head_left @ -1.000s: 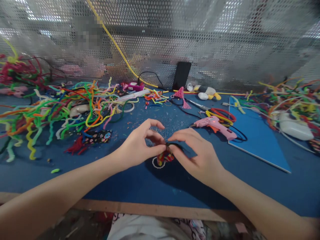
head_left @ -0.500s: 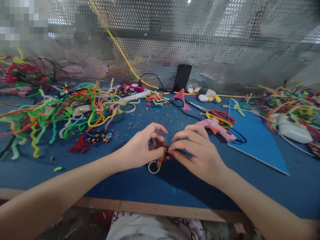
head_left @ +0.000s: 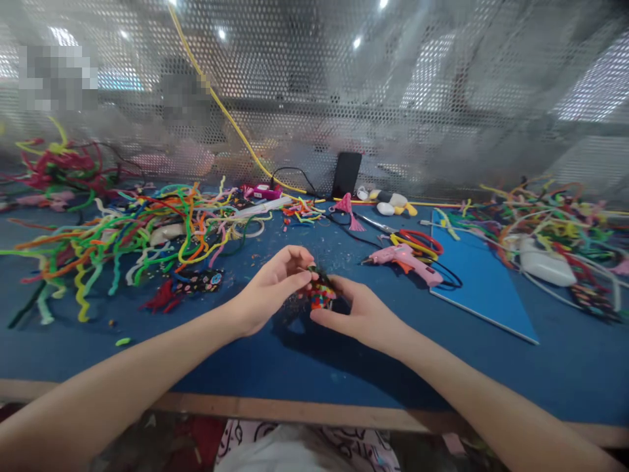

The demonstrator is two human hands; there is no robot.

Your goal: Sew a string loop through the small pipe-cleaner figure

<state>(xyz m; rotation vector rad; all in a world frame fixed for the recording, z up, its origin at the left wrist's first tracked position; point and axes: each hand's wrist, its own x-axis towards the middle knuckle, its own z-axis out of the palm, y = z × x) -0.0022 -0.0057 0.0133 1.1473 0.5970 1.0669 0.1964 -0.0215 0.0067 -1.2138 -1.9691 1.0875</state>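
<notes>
A small multicoloured craft piece (head_left: 322, 296), apparently fuzzy pipe cleaner in red, yellow and green with a dark top, is held above the blue tabletop between my hands. My left hand (head_left: 275, 285) pinches its dark upper end between thumb and fingers. Round its right side curls my right hand (head_left: 363, 314), thumb in front and fingers partly hidden behind. The white bead loop seen earlier is hidden. Just right of my hands lies a pink hot glue gun (head_left: 407, 259), its nozzle pointing left.
Heaped pipe cleaners (head_left: 132, 229) cover the left side, beside a dark patterned pouch (head_left: 199, 280). Behind the glue gun lie red-and-yellow-handled scissors (head_left: 417, 241) and a blue board (head_left: 479, 282). A phone (head_left: 346, 174) leans on the mesh panel. More pipe cleaners (head_left: 535, 216) fill the right.
The craft piece has been raised and turned, showing its coloured side. My right hand has gone from a fingertip pinch to cupping its side. The camera view has shifted slightly.
</notes>
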